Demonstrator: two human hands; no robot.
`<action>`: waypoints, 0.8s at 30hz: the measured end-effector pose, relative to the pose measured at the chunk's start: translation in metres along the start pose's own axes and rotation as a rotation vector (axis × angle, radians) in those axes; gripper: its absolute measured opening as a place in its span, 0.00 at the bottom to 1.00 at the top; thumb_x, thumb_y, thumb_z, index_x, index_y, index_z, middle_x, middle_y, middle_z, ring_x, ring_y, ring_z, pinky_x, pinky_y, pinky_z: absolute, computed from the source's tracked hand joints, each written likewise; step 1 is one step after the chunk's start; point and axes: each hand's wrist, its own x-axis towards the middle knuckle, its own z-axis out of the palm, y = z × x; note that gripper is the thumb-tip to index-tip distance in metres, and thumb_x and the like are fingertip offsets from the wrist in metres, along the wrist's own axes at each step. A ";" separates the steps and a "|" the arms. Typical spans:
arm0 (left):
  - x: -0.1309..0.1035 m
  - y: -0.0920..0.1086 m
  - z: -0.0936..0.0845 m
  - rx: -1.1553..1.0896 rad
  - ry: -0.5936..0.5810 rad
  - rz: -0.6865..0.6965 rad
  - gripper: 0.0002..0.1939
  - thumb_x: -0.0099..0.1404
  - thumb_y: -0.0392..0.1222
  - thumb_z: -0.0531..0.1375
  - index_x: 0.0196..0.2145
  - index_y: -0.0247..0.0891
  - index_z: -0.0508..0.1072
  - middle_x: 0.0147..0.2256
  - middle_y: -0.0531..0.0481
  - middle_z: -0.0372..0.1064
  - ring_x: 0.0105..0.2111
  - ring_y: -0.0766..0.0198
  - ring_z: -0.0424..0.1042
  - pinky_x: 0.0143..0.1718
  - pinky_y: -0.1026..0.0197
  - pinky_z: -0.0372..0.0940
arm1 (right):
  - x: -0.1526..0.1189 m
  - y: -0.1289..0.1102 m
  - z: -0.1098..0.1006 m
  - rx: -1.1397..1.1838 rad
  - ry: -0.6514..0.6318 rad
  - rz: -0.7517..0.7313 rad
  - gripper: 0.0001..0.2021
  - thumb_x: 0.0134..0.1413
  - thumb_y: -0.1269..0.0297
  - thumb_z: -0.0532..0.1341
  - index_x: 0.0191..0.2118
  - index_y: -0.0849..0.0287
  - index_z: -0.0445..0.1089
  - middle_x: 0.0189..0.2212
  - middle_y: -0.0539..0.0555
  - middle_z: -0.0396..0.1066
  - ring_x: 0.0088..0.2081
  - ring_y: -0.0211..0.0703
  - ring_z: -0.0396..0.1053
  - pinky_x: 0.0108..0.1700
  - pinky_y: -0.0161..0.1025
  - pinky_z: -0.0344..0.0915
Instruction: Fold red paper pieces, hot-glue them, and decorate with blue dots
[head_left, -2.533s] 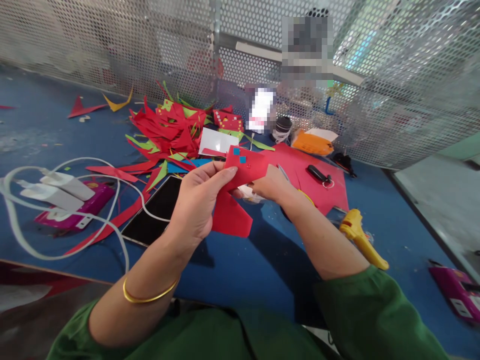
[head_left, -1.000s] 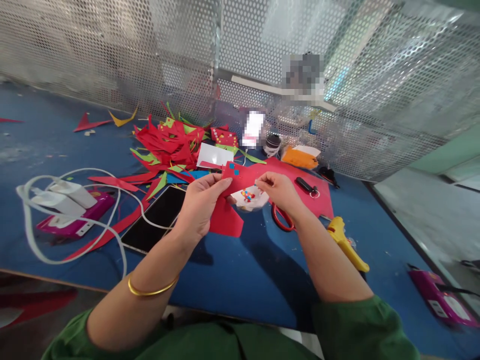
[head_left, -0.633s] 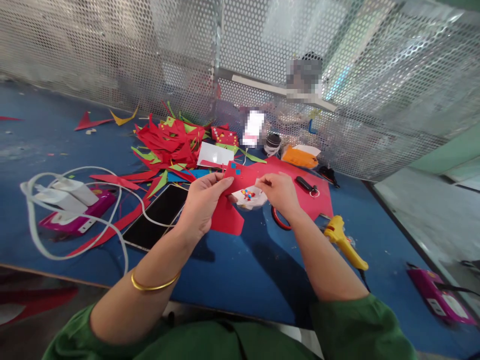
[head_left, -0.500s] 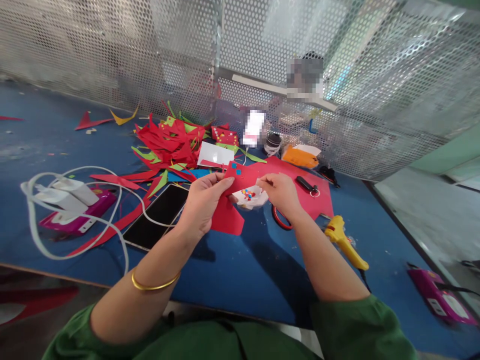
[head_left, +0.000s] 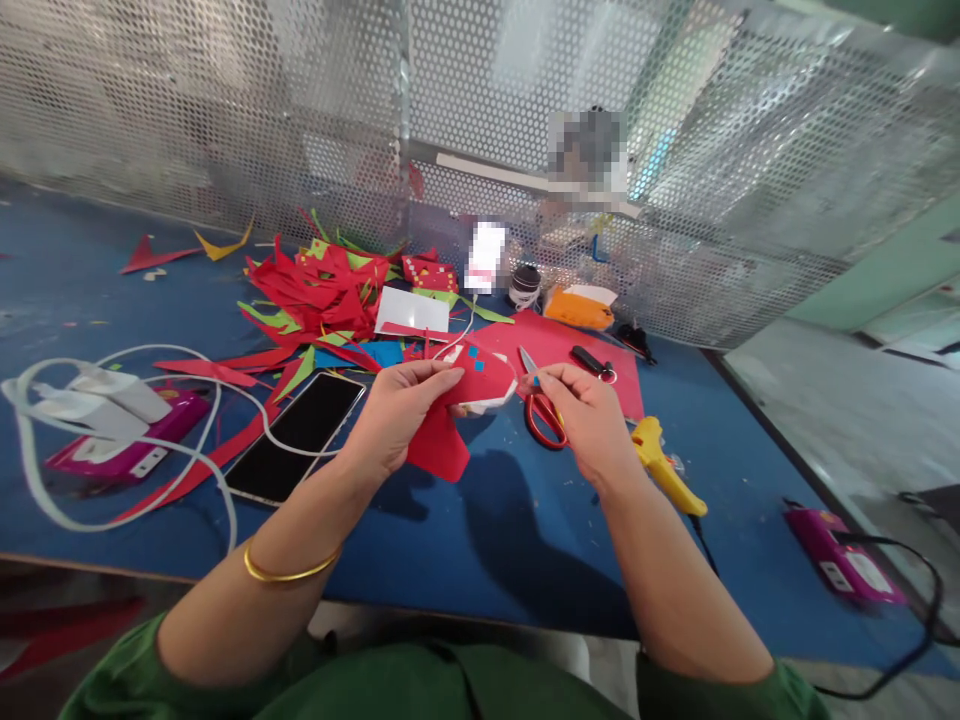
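My left hand (head_left: 397,408) is closed, pinching a red paper cutout (head_left: 489,378) between thumb and fingers. Small blue squares (head_left: 477,360) sit on the face of the cutout, and a red flap hangs below my fingers. My right hand (head_left: 591,418) is pinched to the right of the cutout and apart from it, with a tiny blue piece (head_left: 535,381) at its fingertips. Red-handled scissors (head_left: 543,432) lie on the table just beside that hand. Behind the cutout, a white wrapper (head_left: 491,405) is mostly hidden.
Red and green paper scraps (head_left: 322,290) heap at the back left. A black-screened tablet (head_left: 300,435) and white cables (head_left: 225,400) lie left. On the right are a yellow glue gun (head_left: 666,465) and a purple power strip (head_left: 840,555). A red sheet (head_left: 540,335) lies behind.
My right hand has drawn back to the right from the cutout, uncovering the scissors. The cutout is turned slightly and now covers the coloured bits in the white wrapper. The view has shifted a little.
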 end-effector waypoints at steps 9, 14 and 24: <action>-0.003 -0.010 0.022 0.329 -0.113 0.088 0.10 0.57 0.47 0.67 0.26 0.37 0.79 0.18 0.49 0.72 0.18 0.67 0.70 0.21 0.68 0.63 | -0.021 -0.002 -0.019 -0.106 -0.116 -0.055 0.08 0.56 0.58 0.61 0.32 0.54 0.74 0.35 0.52 0.77 0.40 0.44 0.73 0.44 0.41 0.67; -0.003 -0.011 0.029 0.321 -0.134 0.021 0.13 0.56 0.46 0.68 0.37 0.37 0.76 0.23 0.50 0.74 0.20 0.65 0.74 0.22 0.67 0.66 | -0.023 0.005 -0.020 -0.124 -0.053 -0.055 0.08 0.55 0.58 0.60 0.31 0.54 0.75 0.31 0.51 0.76 0.35 0.43 0.71 0.40 0.40 0.66; -0.001 -0.008 0.029 0.388 -0.402 -0.028 0.11 0.54 0.43 0.69 0.30 0.37 0.72 0.26 0.54 0.73 0.28 0.62 0.78 0.35 0.62 0.70 | -0.024 0.017 -0.022 0.004 0.056 0.019 0.10 0.56 0.57 0.61 0.31 0.57 0.75 0.29 0.51 0.74 0.33 0.41 0.68 0.36 0.39 0.64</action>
